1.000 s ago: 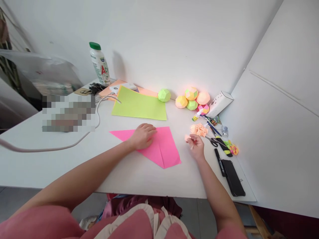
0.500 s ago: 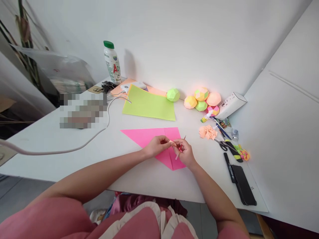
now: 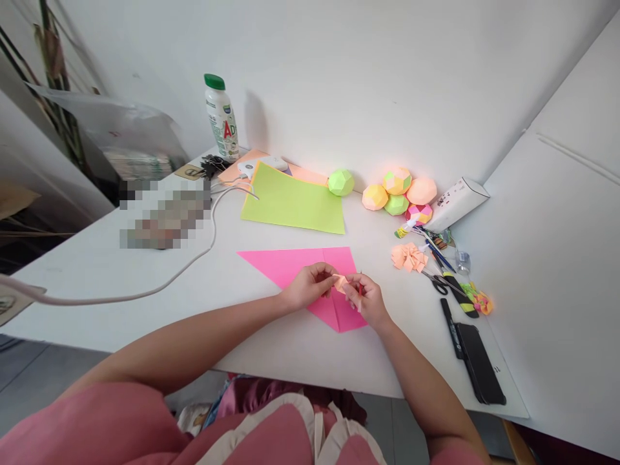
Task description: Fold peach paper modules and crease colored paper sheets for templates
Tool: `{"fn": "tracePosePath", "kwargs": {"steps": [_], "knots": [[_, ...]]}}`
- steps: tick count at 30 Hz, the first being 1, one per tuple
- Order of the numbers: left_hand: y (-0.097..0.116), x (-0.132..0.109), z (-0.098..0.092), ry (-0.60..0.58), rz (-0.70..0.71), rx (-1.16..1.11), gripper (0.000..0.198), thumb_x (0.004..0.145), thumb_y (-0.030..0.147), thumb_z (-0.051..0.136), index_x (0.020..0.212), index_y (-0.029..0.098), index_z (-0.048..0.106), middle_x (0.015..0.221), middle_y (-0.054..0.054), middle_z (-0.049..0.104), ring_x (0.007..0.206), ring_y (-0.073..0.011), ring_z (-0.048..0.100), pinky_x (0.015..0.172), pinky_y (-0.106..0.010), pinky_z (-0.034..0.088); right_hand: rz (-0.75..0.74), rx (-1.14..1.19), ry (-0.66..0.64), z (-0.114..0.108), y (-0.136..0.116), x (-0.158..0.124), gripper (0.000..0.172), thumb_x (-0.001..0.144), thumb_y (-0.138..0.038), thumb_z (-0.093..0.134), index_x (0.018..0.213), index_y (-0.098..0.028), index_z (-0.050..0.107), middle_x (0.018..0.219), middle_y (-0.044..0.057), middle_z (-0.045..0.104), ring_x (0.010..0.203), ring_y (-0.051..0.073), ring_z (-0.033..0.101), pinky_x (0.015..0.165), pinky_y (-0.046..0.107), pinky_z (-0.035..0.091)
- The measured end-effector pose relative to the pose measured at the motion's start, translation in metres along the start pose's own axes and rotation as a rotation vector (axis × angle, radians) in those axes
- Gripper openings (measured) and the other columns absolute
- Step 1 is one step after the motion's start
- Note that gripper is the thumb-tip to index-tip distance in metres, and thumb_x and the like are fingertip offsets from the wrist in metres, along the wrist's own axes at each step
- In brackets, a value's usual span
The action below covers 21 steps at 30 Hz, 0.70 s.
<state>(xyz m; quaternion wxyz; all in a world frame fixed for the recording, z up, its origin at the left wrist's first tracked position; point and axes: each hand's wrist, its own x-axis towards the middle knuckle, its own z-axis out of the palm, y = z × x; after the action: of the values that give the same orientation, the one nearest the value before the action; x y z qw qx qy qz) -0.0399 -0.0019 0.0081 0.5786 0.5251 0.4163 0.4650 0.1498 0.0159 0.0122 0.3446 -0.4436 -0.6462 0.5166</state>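
Observation:
My left hand (image 3: 309, 286) and my right hand (image 3: 367, 297) meet over a pink folded paper sheet (image 3: 295, 265) that lies flat on the white table (image 3: 271, 349). Between their fingertips they pinch a small peach folded paper piece (image 3: 340, 281). A thin red stick (image 3: 359, 292) also shows in my right hand. Both hands have their fingers closed. A pile of similar peach folded pieces (image 3: 409, 256) lies to the right of the pink sheet.
A lime paper sheet (image 3: 293, 203) lies behind the pink one. Several paper balls (image 3: 397, 190) sit by the wall, with a bottle (image 3: 221, 119) at back left. Scissors (image 3: 440, 281), pens, a black phone (image 3: 479, 361) and a white cable (image 3: 145, 290) lie around.
My right hand came from the peach pile at the right with one small piece. My left hand lifted off the pink sheet and joined it; both now pinch the piece.

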Motion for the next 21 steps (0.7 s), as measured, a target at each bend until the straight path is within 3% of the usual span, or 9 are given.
{"fn": "tracePosePath", "kwargs": {"steps": [4,11,17,21], "knots": [[0.003,-0.002,0.003,-0.050,0.037,0.057,0.040,0.078,0.055,0.062,0.084,0.016,0.062,0.074,-0.002,0.063,0.058,-0.0105,0.056,0.056,-0.026,0.046,0.037,0.048,-0.023,0.001,-0.002,-0.002,0.034,0.077,-0.052,0.068,0.082,-0.020,0.059,0.049,-0.008,0.049,0.040,0.007,0.042,0.041,0.022,0.037],[-0.003,-0.004,0.004,-0.048,0.057,0.163,0.028,0.082,0.042,0.060,0.080,0.014,0.064,0.057,0.002,0.056,0.051,-0.0095,0.050,0.048,-0.022,0.038,0.014,0.018,-0.042,0.003,0.004,-0.001,0.037,0.078,-0.056,0.067,0.076,-0.021,0.054,0.052,-0.007,0.051,0.043,0.008,0.046,0.043,0.024,0.039],[-0.004,-0.003,0.004,-0.139,0.148,0.154,0.020,0.083,0.033,0.059,0.089,0.015,0.066,0.084,-0.006,0.069,0.071,-0.0143,0.063,0.063,-0.026,0.050,0.019,0.047,-0.055,0.000,0.006,0.000,0.036,0.082,-0.055,0.063,0.078,-0.023,0.048,0.054,-0.005,0.058,0.047,0.012,0.055,0.047,0.026,0.046],[-0.011,0.001,0.004,-0.152,0.178,0.161,0.022,0.087,0.035,0.056,0.090,0.015,0.066,0.083,-0.005,0.068,0.067,-0.0132,0.063,0.065,-0.027,0.052,0.024,0.062,-0.054,-0.002,0.007,0.000,0.039,0.080,-0.057,0.065,0.078,-0.023,0.046,0.052,-0.006,0.058,0.045,0.012,0.056,0.045,0.026,0.045]]}}
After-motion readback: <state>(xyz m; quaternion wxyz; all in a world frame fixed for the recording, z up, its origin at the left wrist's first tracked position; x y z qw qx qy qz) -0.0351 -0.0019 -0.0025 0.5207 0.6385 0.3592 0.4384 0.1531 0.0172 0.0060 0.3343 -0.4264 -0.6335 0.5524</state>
